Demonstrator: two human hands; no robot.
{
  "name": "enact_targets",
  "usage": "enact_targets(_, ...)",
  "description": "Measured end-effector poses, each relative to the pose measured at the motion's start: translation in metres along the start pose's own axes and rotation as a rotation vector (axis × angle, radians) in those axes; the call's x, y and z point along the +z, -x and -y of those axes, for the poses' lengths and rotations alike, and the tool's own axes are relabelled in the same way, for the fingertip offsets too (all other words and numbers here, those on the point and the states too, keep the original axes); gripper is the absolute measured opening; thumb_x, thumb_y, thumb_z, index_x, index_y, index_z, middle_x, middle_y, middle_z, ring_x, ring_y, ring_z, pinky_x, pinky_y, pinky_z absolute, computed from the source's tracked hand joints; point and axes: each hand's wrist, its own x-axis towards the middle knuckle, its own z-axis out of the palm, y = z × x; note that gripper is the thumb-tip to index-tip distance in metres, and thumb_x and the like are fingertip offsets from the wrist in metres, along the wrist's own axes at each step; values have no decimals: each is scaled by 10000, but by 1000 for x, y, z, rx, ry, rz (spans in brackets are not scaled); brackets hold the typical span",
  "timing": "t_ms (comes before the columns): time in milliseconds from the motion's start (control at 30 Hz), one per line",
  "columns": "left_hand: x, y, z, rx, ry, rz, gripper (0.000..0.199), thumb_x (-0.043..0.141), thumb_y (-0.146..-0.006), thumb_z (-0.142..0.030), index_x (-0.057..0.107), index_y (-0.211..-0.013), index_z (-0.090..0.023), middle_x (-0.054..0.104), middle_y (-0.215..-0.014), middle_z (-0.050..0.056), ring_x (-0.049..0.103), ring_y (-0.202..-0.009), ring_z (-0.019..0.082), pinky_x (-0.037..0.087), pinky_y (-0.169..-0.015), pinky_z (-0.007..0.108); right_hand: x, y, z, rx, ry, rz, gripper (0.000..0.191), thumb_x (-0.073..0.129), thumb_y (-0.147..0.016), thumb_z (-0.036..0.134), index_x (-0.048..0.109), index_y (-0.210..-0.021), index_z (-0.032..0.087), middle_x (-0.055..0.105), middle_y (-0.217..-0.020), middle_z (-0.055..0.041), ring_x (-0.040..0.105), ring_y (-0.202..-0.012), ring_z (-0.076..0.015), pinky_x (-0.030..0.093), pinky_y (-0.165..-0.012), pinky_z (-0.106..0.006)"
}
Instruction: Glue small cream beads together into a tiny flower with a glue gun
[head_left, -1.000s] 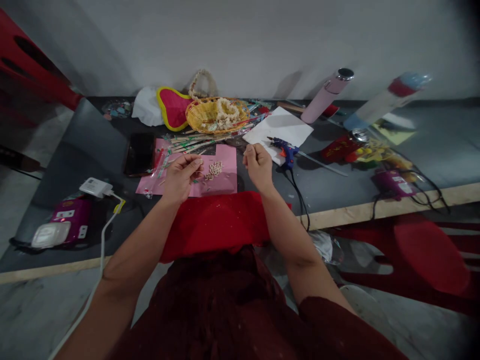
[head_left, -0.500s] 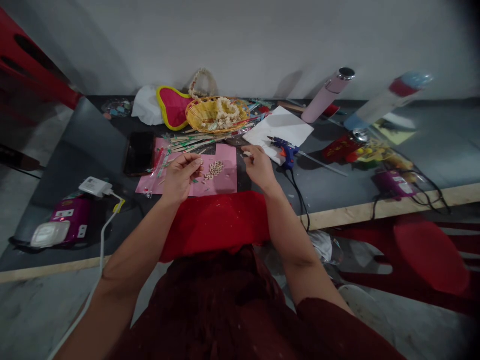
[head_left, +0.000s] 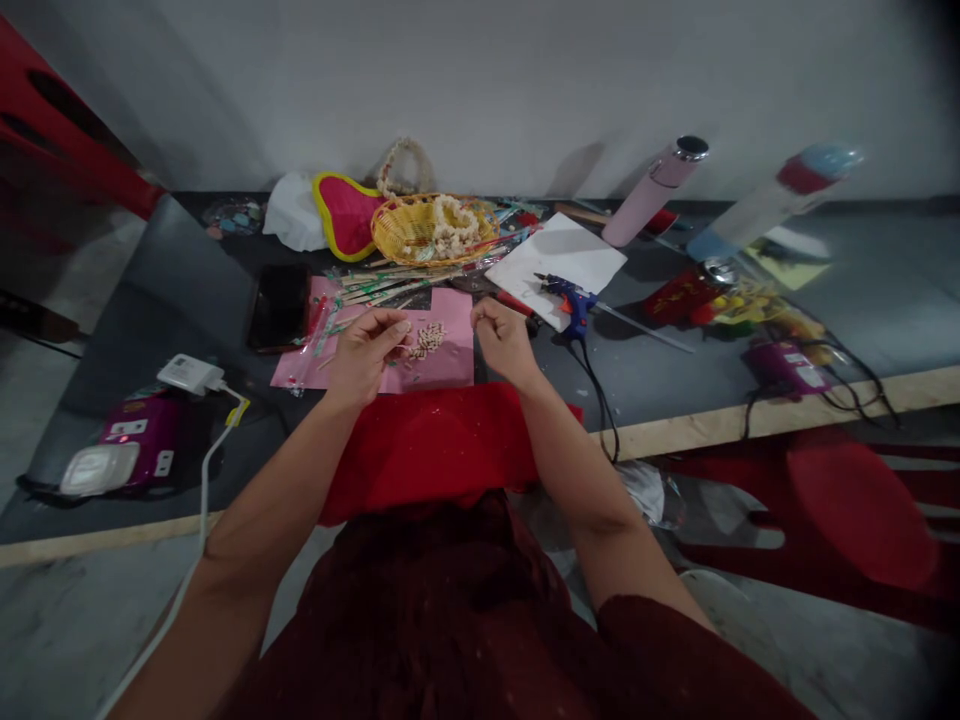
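My left hand point(head_left: 367, 352) hovers over the left part of a pink sheet point(head_left: 456, 362), thumb and forefinger pinched on something small and pale that I cannot make out. Just right of these fingertips, a pile of small pale bead-like pieces point(head_left: 429, 342) lies on the sheet. Beyond the sheet's right edge is my right hand point(head_left: 504, 342), its fingers curled and thumb against forefinger; whatever they hold is too small to see. A tool with red handles point(head_left: 516, 303), partly hidden, lies behind that hand.
Behind the sheet are thin sticks point(head_left: 390, 283) and a yellow basket point(head_left: 390, 232). A blue glue gun point(head_left: 576, 305) rests by white paper point(head_left: 551, 255), its cord hanging over the front edge. A phone point(head_left: 279, 308) lies left; a pink flask point(head_left: 652, 195) and red can point(head_left: 686, 292) stand right.
My right hand has come slightly left and down, turning its fingers toward the sheet, and the red handles behind it now show. My left hand has barely shifted and stays pinched.
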Motion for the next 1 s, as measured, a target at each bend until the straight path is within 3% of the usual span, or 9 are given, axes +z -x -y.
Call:
enact_targets(100, 1, 0, 1, 3, -12, 13, 201, 722, -673, -261, 650, -840, -177, 620, -675, -12, 587, -600, 76, 476, -525, 180, 5, 2, 2, -38, 51, 67, 193, 369, -769, 90, 479, -637, 178, 493, -652, 4, 452, -632, -108, 347, -643, -256)
enact_targets(267, 0, 0, 4, -15, -39, 24, 241, 719, -679, -273, 663, -887, -167, 640, -699, 6, 600, -613, 82, 496, -557, 192, 10, 3, 3, -4, 109, 90, 258, 476, -856, 304, 514, -630, 184, 555, -707, -25, 496, -680, -127, 385, -652, -265)
enact_targets(367, 0, 1, 6, -12, -88, 35, 264, 720, -674, -276, 668, -908, -166, 649, -701, 11, 601, -603, 90, 512, -567, 213, 14, 5, 5, -70, 26, 65, 90, 483, -816, 202, 557, -765, 194, 592, -843, -39, 518, -703, -123, 420, -654, -262)
enact_targets(400, 0, 1, 7, -5, -110, 39, 264, 716, -678, -279, 669, -912, -165, 650, -700, 12, 601, -598, 92, 514, -566, 218, 16, 6, 6, -97, 1, 63, 119, 459, -783, 141, 564, -795, 197, 597, -861, -39, 528, -719, -124, 429, -665, -263)
enact_targets(467, 0, 2, 7, 17, -150, 42, 261, 702, -690, -285, 669, -917, -161, 649, -700, 14, 605, -603, 98, 515, -566, 223, 16, 8, 8, -135, -40, 64, 220, 391, -706, 58, 559, -740, 196, 595, -789, -25, 538, -721, -127, 434, -688, -266)
enact_targets(600, 2, 3, 8, 60, -192, 33, 279, 698, -690, -284, 661, -940, -164, 646, -724, 13, 610, -631, 109, 516, -574, 229, 13, 11, 14, -80, -105, 126, 219, 358, -685, 60, 520, -607, 185, 539, -614, 9, 500, -601, -110, 398, -613, -248)
enact_targets(700, 3, 4, 9, 78, -225, 42, 262, 696, -691, -290, 660, -917, -162, 642, -701, 8, 591, -606, 101, 507, -574, 225, 14, 11, 16, -29, -137, 166, 167, 438, -777, 157, 587, -704, 170, 565, -644, 12, 477, -580, -100, 370, -565, -235)
enact_targets(833, 3, 4, 9, 105, -262, 85, 233, 687, -704, -309, 666, -882, -160, 652, -708, 19, 579, -605, 103, 486, -564, 220, 23, 11, 16, -25, -161, 104, 199, 545, -825, 328, 641, -921, 182, 650, -813, -24, 519, -635, -103, 405, -585, -233)
enact_targets(1000, 4, 6, 7, 135, -368, 107, 246, 687, -707, -332, 661, -883, -162, 663, -748, 25, 580, -598, 106, 489, -581, 233, 30, 11, 15, -62, -116, 88, 171, 535, -849, 324, 651, -889, 204, 666, -870, -40, 581, -764, -137, 455, -685, -268)
